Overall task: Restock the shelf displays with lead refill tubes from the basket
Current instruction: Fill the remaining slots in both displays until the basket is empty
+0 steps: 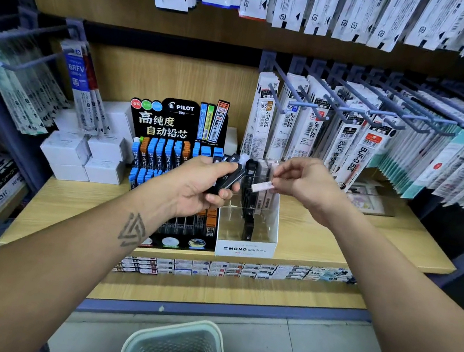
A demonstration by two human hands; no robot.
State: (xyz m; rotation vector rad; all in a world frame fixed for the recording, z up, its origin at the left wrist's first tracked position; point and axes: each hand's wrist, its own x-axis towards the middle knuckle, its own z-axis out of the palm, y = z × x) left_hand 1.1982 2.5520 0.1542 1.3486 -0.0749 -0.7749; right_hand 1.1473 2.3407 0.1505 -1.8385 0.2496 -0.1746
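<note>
1. The shelf is a pale wood-grain board with a blue-grey front edge; behind it rises a matching wood-look back panel.
2. On the shelf, left of centre, stands a glossy black Pilot display, a stepped card stand filled with slim blue and orange lead tubes standing upright in rows.
3. Just right of it, touching, sits the MONO display, a white card base with clear plastic dividers; flat black and pale pink tubes stand upright in its far compartments.
4. The left hand reaches forward, back of the hand up, fingers curled round a bundle of black lead refill tubes, smooth, flat and rectangular, fanned out above the join of the two displays.
5. The right hand is bent at the wrist, thumb and fingertips pinching one pale pink tube that lies nearly level over the MONO display.
6. At the near bottom edge stands a pale green perforated plastic basket with rounded corners; more dark tubes lie inside.
7. Plain white boxes are stacked at the far left of the shelf; flat packeted refills hang from blue-grey metal pegs to the right.
</note>
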